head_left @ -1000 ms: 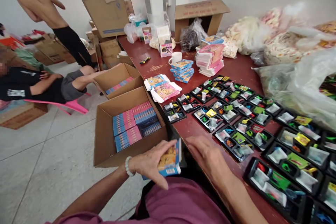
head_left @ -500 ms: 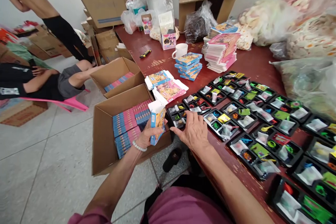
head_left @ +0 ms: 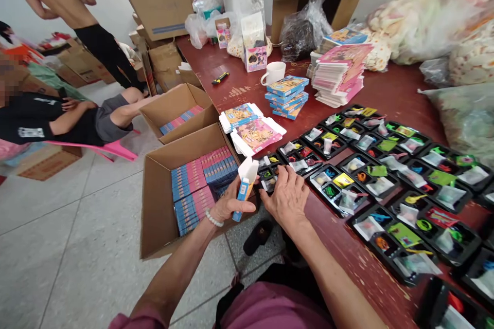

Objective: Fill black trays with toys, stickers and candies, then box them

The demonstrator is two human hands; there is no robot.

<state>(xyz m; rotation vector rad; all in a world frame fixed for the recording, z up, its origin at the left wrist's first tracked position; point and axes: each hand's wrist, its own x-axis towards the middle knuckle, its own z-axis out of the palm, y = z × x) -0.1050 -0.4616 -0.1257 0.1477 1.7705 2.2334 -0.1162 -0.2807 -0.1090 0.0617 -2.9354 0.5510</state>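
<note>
My left hand [head_left: 230,202] holds a small blue cardboard box [head_left: 242,198], upright and slightly tilted, its white end flaps standing open at the top. My right hand [head_left: 286,196] is at the table's near edge. Its thumb and curled fingers straddle a compartmented black tray [head_left: 267,174] of small toys and sachets, whose right part they hide. The tray is just right of the box. Left of my hands, an open carton [head_left: 158,205] contains rows of packed blue and pink boxes [head_left: 188,185].
More filled black trays [head_left: 358,177] cover the table's right side. Flattened boxes [head_left: 257,133], stacked blue boxes [head_left: 287,95], a white mug [head_left: 275,72] and a cutter knife [head_left: 220,78] lie beyond. A second carton [head_left: 193,97] stands behind the first. Another person [head_left: 77,118] reclines at left.
The blue box in my left hand has turned so its narrow side faces me and its open end points up and right. My right hand stays at the tray. The view shifted slightly left.
</note>
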